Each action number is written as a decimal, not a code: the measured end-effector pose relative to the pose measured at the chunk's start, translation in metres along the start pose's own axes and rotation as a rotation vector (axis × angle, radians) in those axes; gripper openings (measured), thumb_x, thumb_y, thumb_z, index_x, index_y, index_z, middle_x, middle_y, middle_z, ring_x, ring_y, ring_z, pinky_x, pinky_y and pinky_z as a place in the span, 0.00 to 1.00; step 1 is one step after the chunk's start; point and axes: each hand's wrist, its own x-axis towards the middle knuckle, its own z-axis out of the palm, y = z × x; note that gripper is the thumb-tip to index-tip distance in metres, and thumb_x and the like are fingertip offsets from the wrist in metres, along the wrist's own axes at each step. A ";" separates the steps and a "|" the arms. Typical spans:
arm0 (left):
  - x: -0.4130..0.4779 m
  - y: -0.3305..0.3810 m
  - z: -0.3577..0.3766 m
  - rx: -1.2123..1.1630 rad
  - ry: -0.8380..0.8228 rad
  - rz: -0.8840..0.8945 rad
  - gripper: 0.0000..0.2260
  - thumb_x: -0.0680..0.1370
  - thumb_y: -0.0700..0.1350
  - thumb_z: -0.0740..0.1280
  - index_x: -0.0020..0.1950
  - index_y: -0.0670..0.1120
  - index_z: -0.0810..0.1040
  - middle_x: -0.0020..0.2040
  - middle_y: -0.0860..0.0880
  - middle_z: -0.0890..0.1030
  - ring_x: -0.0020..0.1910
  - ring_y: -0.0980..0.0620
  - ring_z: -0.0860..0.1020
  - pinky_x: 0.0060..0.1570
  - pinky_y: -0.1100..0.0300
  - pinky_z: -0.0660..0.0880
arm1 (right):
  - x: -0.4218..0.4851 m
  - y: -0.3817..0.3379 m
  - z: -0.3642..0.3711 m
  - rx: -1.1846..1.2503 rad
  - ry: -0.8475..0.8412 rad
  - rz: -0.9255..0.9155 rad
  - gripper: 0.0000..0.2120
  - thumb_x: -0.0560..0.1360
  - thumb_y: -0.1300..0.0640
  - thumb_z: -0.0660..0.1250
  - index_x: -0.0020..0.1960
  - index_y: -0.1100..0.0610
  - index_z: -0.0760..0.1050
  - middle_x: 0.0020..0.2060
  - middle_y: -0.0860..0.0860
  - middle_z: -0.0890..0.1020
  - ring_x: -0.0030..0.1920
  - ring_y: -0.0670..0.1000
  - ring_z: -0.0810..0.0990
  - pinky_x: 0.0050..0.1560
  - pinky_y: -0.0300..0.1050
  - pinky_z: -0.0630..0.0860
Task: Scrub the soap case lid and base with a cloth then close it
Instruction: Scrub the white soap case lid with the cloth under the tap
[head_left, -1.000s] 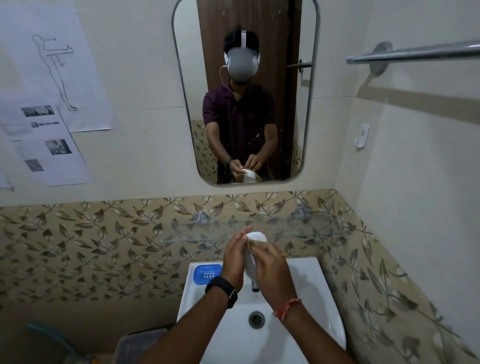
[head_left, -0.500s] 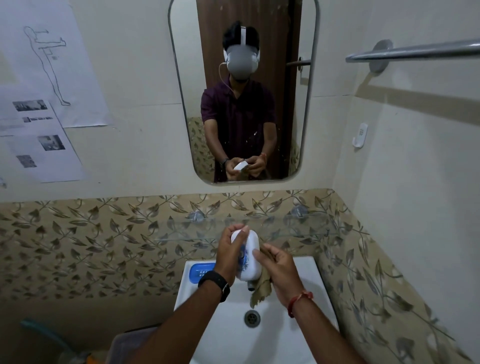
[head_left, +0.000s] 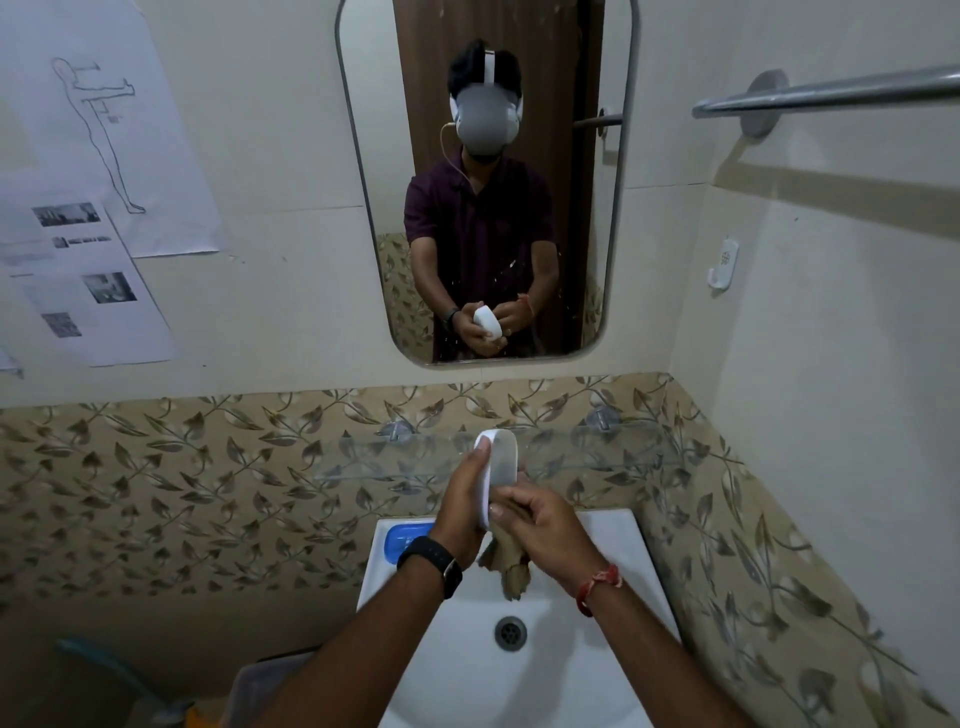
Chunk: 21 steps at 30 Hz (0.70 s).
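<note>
grips white soap case lid (head_left: 501, 457) upright in left hand (head_left: 462, 499), hollow toward right hand (head_left: 545, 525), whose fingers clench brown cloth (head_left: 511, 564) just below.

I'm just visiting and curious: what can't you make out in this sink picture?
Head view only.
Cloth: mostly hidden inside the right hand.
Case: the left hand covers its lower part; lid or base unclear.
Blue tray: partly behind the left wrist.
Wall papers: print too small.
</note>
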 end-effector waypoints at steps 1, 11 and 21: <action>-0.001 0.001 -0.002 -0.033 0.000 -0.018 0.23 0.79 0.61 0.64 0.65 0.47 0.80 0.61 0.35 0.80 0.59 0.39 0.78 0.65 0.42 0.75 | -0.002 -0.002 -0.003 -0.109 -0.046 -0.036 0.11 0.77 0.62 0.68 0.57 0.52 0.83 0.51 0.42 0.84 0.55 0.41 0.81 0.60 0.40 0.78; -0.001 0.001 -0.029 -0.038 -0.025 -0.034 0.23 0.73 0.68 0.65 0.56 0.54 0.87 0.50 0.45 0.88 0.46 0.48 0.87 0.40 0.55 0.82 | -0.003 -0.047 -0.055 -0.801 -0.012 0.038 0.11 0.78 0.62 0.64 0.48 0.51 0.83 0.45 0.47 0.81 0.42 0.44 0.78 0.43 0.33 0.75; 0.011 -0.008 -0.025 -0.067 -0.081 -0.031 0.25 0.69 0.67 0.68 0.53 0.50 0.88 0.44 0.45 0.87 0.41 0.49 0.86 0.37 0.55 0.82 | 0.000 -0.045 0.003 -0.629 0.229 -0.225 0.14 0.78 0.62 0.63 0.62 0.56 0.81 0.54 0.54 0.81 0.54 0.51 0.79 0.59 0.44 0.78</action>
